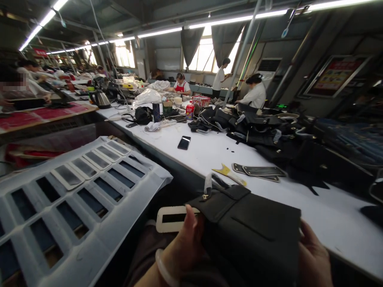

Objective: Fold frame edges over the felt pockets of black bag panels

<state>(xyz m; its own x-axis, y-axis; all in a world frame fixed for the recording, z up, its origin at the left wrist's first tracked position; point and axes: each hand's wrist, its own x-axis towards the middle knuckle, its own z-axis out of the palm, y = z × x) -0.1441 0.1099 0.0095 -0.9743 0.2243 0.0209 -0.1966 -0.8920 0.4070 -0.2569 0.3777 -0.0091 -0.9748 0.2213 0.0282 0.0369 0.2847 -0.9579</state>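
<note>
A black bag [254, 223] with a small gold-coloured fitting lies across the lap, tilted, at the near edge of the white table. My left hand [187, 239], with a pale bangle at the wrist, grips the bag's left side, thumb up. Beside that thumb a cream oval frame with a dark slot [167, 228] sticks out to the left; whether it is held or attached is unclear. My right hand [312, 255] holds the bag's right edge, its fingertips partly hidden behind the bag.
On the white table [206, 153] lie a phone [184, 142], a yellow tool [229, 174], dark strips [260, 171] and piled black bags [269, 131]. Left stands a slotted white sheet [110, 223]. Several people work further back.
</note>
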